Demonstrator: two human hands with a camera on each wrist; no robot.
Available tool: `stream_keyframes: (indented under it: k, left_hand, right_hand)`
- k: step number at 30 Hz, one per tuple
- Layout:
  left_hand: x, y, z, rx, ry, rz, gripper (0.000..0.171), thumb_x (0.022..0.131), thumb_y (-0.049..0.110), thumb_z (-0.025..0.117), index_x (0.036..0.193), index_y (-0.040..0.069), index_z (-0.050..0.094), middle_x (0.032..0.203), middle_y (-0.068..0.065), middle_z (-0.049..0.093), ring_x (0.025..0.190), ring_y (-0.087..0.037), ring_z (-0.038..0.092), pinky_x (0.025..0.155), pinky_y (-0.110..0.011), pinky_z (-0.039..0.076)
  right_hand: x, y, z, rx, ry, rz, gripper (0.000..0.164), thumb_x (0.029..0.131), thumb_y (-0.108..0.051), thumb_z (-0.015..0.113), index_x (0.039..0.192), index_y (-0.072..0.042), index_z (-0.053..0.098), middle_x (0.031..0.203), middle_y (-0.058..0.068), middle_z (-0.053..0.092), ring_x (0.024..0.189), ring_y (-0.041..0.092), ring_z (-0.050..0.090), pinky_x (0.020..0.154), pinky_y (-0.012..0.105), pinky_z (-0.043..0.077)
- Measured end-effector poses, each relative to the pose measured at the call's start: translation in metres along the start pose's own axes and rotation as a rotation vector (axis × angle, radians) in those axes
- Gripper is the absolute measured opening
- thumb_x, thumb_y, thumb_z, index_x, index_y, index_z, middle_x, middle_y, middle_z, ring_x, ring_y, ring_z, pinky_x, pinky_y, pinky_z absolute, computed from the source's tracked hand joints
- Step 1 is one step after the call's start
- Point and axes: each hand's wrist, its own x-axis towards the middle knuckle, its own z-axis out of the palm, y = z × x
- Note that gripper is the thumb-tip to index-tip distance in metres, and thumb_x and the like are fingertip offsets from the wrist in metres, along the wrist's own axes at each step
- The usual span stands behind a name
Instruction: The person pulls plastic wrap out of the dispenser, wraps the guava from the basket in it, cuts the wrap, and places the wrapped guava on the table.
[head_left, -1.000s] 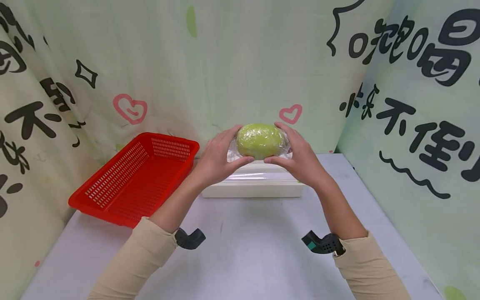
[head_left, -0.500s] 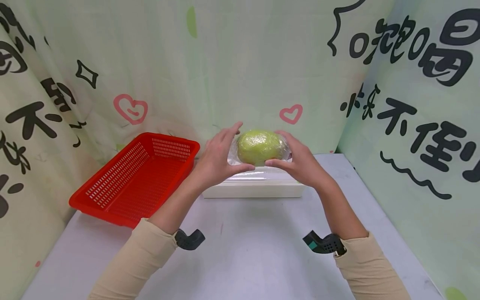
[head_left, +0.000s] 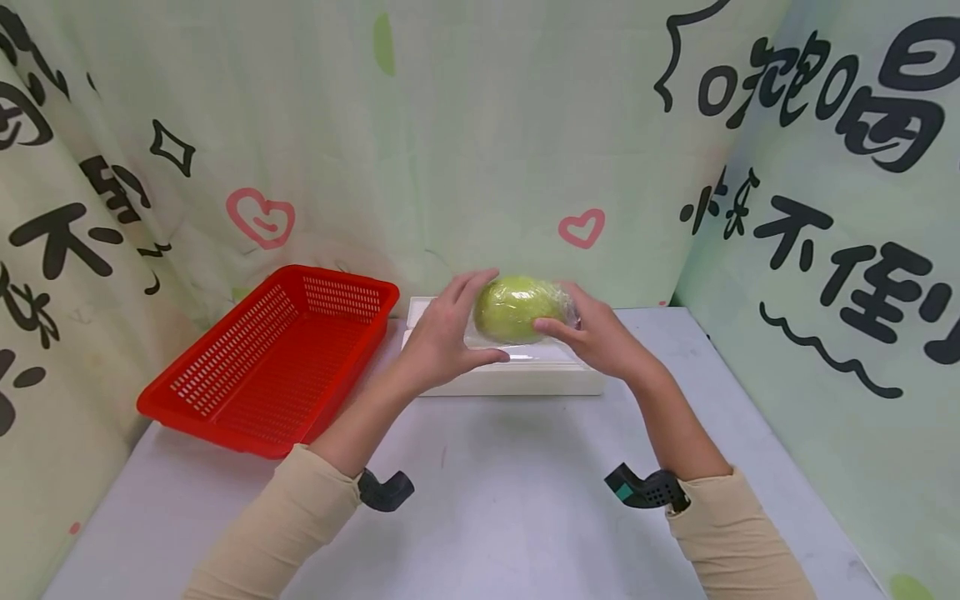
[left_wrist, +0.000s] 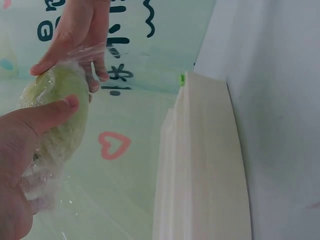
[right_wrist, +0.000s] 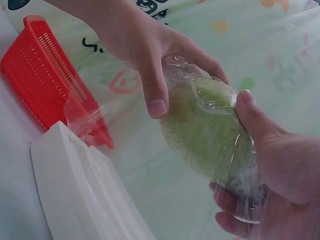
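A green oval fruit [head_left: 516,310] wrapped in clear cling film is held up above the long white cling film dispenser [head_left: 517,382]. My right hand [head_left: 606,335] grips its right end, thumb in front and fingers behind, as the right wrist view also shows. My left hand [head_left: 444,335] is spread around the left side of the fruit; its thumb and fingers stand apart, with a gap to the fruit in the head view. Loose film [left_wrist: 42,187] hangs at one end of the fruit [left_wrist: 62,120] in the left wrist view. The left hand's fingertips behind it are partly hidden.
A red perforated plastic basket [head_left: 262,367] stands to the left on the white table [head_left: 495,500], close to my left forearm. A printed curtain [head_left: 480,125] closes off the back and both sides. A green piece [left_wrist: 182,79] shows at the dispenser's end.
The fruit has come down slightly toward the dispenser. My left hand has loosened from its grip and spread, with its thumb lower and away from the fruit; the right hand keeps hold.
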Motion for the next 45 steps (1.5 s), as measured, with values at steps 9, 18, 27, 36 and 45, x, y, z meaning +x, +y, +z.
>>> stream_keyframes:
  k: [9,18,27,36,45]
  left_hand:
    - [-0.006,-0.006,0.014,-0.059,-0.028,-0.047,0.089,0.070,0.026,0.087,0.143,0.020,0.037,0.134,-0.003,0.049,0.113,-0.025,0.058,0.094,-0.040,0.053]
    - [-0.009,-0.011,0.019,-0.128,-0.086,-0.096,0.085,0.075,0.024,0.084,0.144,0.022,0.035,0.137,-0.002,0.046,0.122,-0.021,0.052,0.101,-0.039,0.050]
    - [-0.009,-0.013,0.019,-0.167,-0.152,-0.168,0.084,0.077,0.026,0.082,0.145,0.023,0.034,0.139,-0.004,0.046,0.125,-0.021,0.049,0.101,-0.040,0.050]
    - [-0.005,-0.022,0.019,-0.257,-0.227,-0.232,0.082,0.076,0.030,0.082,0.145,0.023,0.037,0.142,-0.002,0.049,0.128,-0.021,0.048,0.102,-0.044,0.049]
    - [-0.004,-0.031,0.021,-0.307,-0.327,-0.290,0.079,0.077,0.037,0.080,0.143,0.024,0.039,0.134,0.000,0.054,0.119,-0.020,0.053,0.098,-0.045,0.051]
  right_hand:
    - [-0.001,0.007,0.007,-0.009,-0.041,0.030,0.056,0.097,-0.046,0.052,0.138,-0.009,0.041,0.114,0.013,0.058,0.100,0.027,0.055,0.086,0.037,0.052]
    - [0.001,0.014,0.015,-0.004,0.007,0.078,0.062,0.096,-0.047,0.054,0.144,-0.011,0.037,0.126,0.015,0.055,0.109,0.030,0.055,0.093,0.045,0.052]
    - [-0.001,0.015,0.020,0.030,0.111,-0.015,0.076,0.087,-0.037,0.071,0.148,-0.014,0.032,0.145,0.012,0.043,0.121,0.033,0.051,0.093,0.049,0.053]
    - [-0.005,0.019,0.035,-0.118,0.219,-0.199,0.092,0.067,-0.029,0.089,0.145,-0.019,0.039,0.147,0.007,0.042,0.133,0.027,0.042,0.101,0.050,0.048]
    - [-0.006,0.032,0.047,-0.196,0.213,-0.221,0.094,0.066,-0.030,0.089,0.146,-0.022,0.039,0.153,0.005,0.036,0.141,0.028,0.035,0.105,0.051,0.044]
